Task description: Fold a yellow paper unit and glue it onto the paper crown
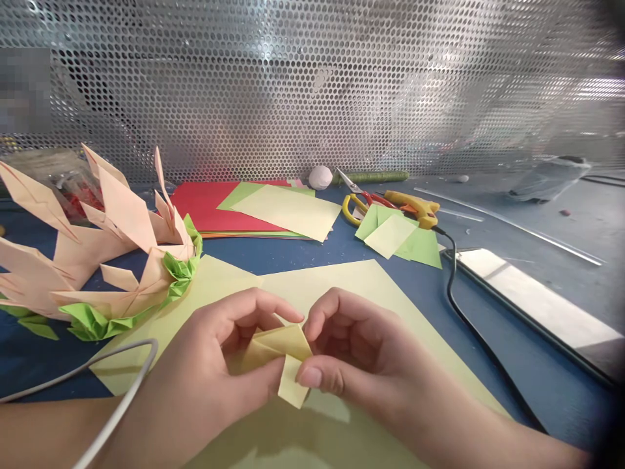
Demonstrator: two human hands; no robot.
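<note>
A small piece of folded yellow paper (278,345) is held between both hands, low in the middle of the head view. My left hand (219,352) grips its left side, thumb below and fingers curled above and behind. My right hand (356,352) pinches the right edge, its thumb pressed by a short flap that points down. Some fingertips of both hands are hidden behind the paper. Under the hands lie large pale yellow sheets (371,293).
On the left stands a ring of folded peach and green paper (117,202). Behind are red sheets (195,208), a white ball (321,177), scissors (354,189), a yellow glue gun (415,205) and green paper pieces (424,247). A black cable (469,312) and a white cable (141,371) cross the table.
</note>
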